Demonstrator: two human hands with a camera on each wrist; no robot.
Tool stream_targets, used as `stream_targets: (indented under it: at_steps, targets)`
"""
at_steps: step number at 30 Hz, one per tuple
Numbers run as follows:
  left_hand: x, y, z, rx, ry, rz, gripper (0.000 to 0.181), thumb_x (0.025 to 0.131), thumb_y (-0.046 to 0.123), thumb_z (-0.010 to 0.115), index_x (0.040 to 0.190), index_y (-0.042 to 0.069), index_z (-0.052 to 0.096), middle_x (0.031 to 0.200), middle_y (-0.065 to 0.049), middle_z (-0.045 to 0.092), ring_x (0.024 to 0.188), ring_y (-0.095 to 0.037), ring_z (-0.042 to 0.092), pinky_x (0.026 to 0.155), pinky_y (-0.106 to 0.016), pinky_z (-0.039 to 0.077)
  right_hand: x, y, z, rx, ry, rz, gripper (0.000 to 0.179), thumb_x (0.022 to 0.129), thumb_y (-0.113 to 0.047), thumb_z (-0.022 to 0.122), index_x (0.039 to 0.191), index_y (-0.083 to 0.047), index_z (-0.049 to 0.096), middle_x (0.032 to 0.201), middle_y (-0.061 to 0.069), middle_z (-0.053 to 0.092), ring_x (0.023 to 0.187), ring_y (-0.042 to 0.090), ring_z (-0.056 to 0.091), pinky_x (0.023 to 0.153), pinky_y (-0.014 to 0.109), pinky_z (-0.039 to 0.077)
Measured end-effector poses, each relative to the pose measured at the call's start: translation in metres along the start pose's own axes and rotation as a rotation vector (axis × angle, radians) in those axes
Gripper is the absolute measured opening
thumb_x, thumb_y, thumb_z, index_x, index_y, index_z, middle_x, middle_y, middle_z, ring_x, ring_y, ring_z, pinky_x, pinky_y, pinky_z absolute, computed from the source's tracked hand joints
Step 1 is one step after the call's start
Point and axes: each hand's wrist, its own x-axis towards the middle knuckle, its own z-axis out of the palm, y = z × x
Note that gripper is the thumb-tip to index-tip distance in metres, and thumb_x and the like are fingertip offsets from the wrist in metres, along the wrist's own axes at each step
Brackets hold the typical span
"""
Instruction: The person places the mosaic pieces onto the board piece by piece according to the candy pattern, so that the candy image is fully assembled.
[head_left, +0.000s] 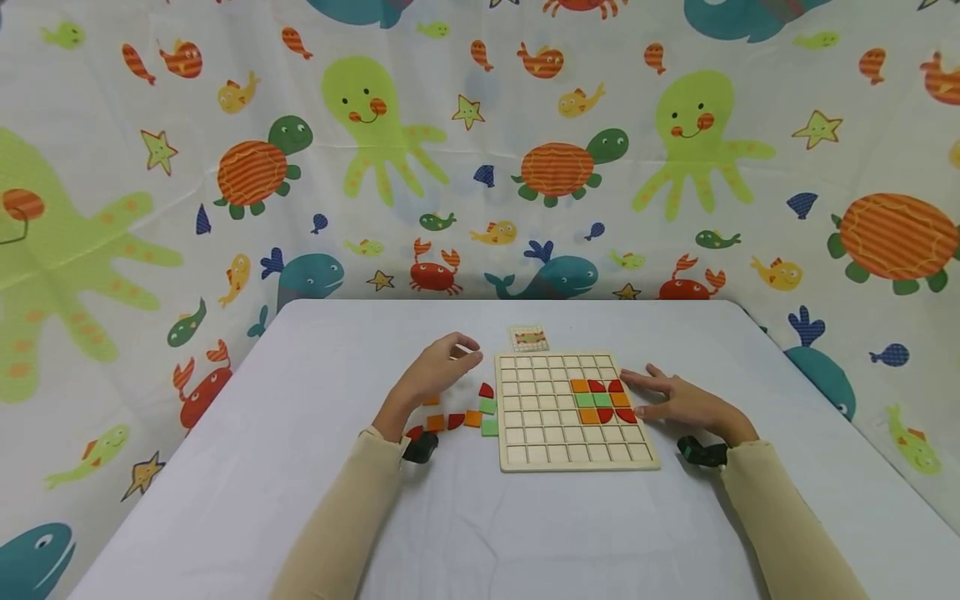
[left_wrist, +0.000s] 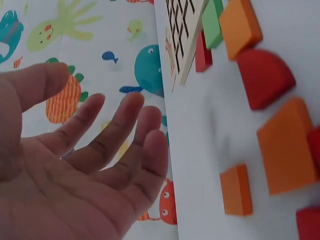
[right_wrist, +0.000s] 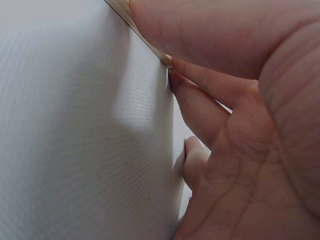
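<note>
My left hand (head_left: 435, 368) hovers over the table left of a wooden grid board (head_left: 534, 412), its fingers loosely curved and the palm holding nothing. Below and beside it lie loose pieces: an orange square (head_left: 436, 423), a red quarter-round (head_left: 487, 390), a green square (head_left: 490, 427) and several others. At the board's right edge is my right hand (head_left: 686, 400), with thumb and fingertips touching the rim in the right wrist view. Set in the board's right half are red quarter-rounds (head_left: 617, 387), orange squares (head_left: 620, 400) and green squares (head_left: 602, 400).
A small pattern card (head_left: 529, 337) lies just behind the board. The white-covered table (head_left: 262, 467) reaches back to a cloth (head_left: 480, 167) printed with sea animals. Dark wrist cameras (head_left: 701, 452) sit at both cuffs.
</note>
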Motion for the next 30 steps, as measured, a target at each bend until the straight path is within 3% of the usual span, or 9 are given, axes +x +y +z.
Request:
stream_targets:
  at_steps: [9, 14, 20, 30]
  targets:
    - [0.000, -0.017, -0.022, 0.059, -0.034, -0.116, 0.041, 0.108, 0.034, 0.065, 0.138, 0.007, 0.062, 0.130, -0.017, 0.065, 0.112, -0.034, 0.063, 0.100, -0.050, 0.053, 0.003, 0.002, 0.000, 0.005, 0.000, -0.015, 0.089, 0.092, -0.044, 0.080, 0.165, -0.012, 0.040, 0.171, 0.037, 0.006, 0.153, 0.064, -0.001, 0.109, 0.088, 0.008]
    - [-0.002, -0.025, -0.033, 0.154, -0.084, -0.149, 0.042, 0.106, 0.034, 0.068, 0.136, 0.005, 0.065, 0.132, -0.018, 0.064, 0.115, -0.035, 0.062, 0.102, -0.053, 0.052, 0.002, 0.001, 0.000, 0.012, -0.002, 0.003, 0.091, 0.092, -0.047, 0.080, 0.166, -0.014, 0.039, 0.171, 0.036, 0.005, 0.153, 0.064, -0.001, 0.110, 0.087, 0.010]
    - [-0.002, -0.037, -0.042, 0.255, -0.164, -0.161, 0.038, 0.102, 0.029, 0.074, 0.130, 0.004, 0.067, 0.130, -0.016, 0.064, 0.120, -0.035, 0.057, 0.103, -0.053, 0.051, 0.001, 0.002, -0.001, 0.012, -0.006, 0.005, 0.092, 0.093, -0.048, 0.080, 0.166, -0.013, 0.038, 0.171, 0.036, 0.004, 0.153, 0.064, -0.001, 0.109, 0.087, 0.009]
    - [-0.003, -0.052, -0.048, 0.299, -0.260, -0.116, 0.032, 0.097, 0.017, 0.080, 0.122, 0.004, 0.067, 0.115, -0.012, 0.062, 0.113, -0.032, 0.055, 0.099, -0.048, 0.052, 0.003, 0.002, -0.001, 0.012, -0.015, 0.027, 0.092, 0.092, -0.049, 0.079, 0.166, -0.015, 0.038, 0.172, 0.035, 0.003, 0.153, 0.064, -0.003, 0.109, 0.088, 0.009]
